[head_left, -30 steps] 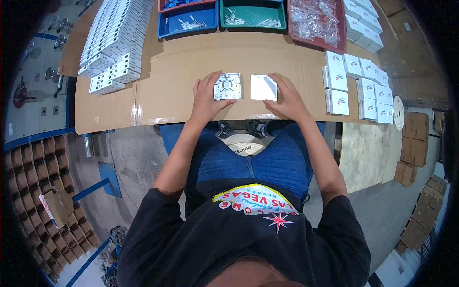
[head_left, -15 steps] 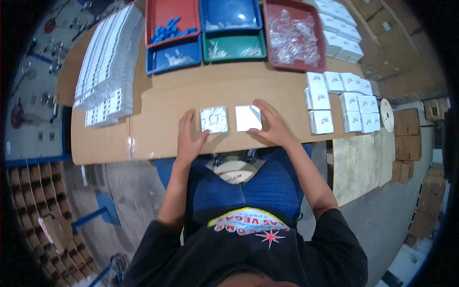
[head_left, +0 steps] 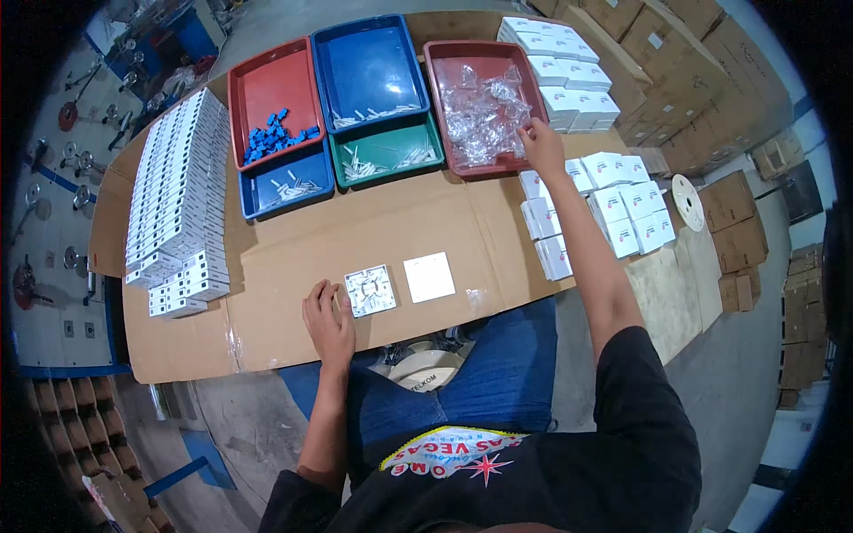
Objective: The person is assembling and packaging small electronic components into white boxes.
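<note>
A square white plastic housing (head_left: 370,291) lies on the cardboard-covered table with its moulded inside facing up. Just to its right is a flat square white cover (head_left: 429,277), slightly apart from it. My left hand (head_left: 329,322) rests beside the housing's left edge, fingers loosely apart and holding nothing. Stretched out over the right rim of the dark red tray (head_left: 442,115), my right hand (head_left: 544,149) has its fingers bent together beside a heap of clear plastic pieces (head_left: 484,111). Whether a piece is between those fingertips is too small to see.
Blue pieces (head_left: 277,138) lie in a red tray; small white parts lie in the blue trays (head_left: 369,71) and green tray (head_left: 391,151). Stacked white units (head_left: 182,178) line the left side. White boxes (head_left: 622,209) and a cream reel (head_left: 688,202) stand at right.
My right hand has left the white cover and reached up and right to the clear pieces' tray. My left hand stays beside the housing. The whole view has shifted, showing more of the far side.
</note>
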`<state>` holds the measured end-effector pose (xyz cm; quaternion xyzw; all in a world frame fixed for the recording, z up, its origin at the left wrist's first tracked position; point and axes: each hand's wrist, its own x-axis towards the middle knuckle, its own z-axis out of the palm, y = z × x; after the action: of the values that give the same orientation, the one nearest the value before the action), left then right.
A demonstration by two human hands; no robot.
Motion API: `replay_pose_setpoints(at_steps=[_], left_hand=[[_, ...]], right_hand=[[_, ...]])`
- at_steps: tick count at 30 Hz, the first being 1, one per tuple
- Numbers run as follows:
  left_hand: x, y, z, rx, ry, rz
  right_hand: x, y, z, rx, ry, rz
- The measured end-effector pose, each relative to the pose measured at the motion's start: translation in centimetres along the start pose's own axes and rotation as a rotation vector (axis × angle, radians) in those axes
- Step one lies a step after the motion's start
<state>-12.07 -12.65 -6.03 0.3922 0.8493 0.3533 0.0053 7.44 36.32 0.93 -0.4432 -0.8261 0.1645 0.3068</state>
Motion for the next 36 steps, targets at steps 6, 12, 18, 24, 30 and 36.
replay_pose_setpoints(at_steps=[6,12,18,24,30,36], left_hand=[[0.2,0.5,-0.1,0.065,0.04,0.041],[0.0,0.3,0.2,0.015,-0.002,-0.015],[0.2,0.7,0.0,0.03,0.008,-0.01],[0.1,0.5,0.1,0.021,0.038,0.006],[-0.1,0.5,0.0,0.018,0.061,0.046],[-0.1,-0.7,0.4,-0.338,0.152,-0.069]], right_hand=[[3.3,0.2,3.0,-0.262,-0.028,-0.254],[3.5,0.4,5.5,-0.63,-0.045,-0.348],[3.6,1.4,5.5,-0.607,-0.144,-0.305],[3.9,2.2,4.5,-0.3,-0.097,-0.183],[3.7,1.2,1.9,0.054,0.063,-0.186],[-1.4,-4.2,-0.5,0.711,-0.071,0.071]])
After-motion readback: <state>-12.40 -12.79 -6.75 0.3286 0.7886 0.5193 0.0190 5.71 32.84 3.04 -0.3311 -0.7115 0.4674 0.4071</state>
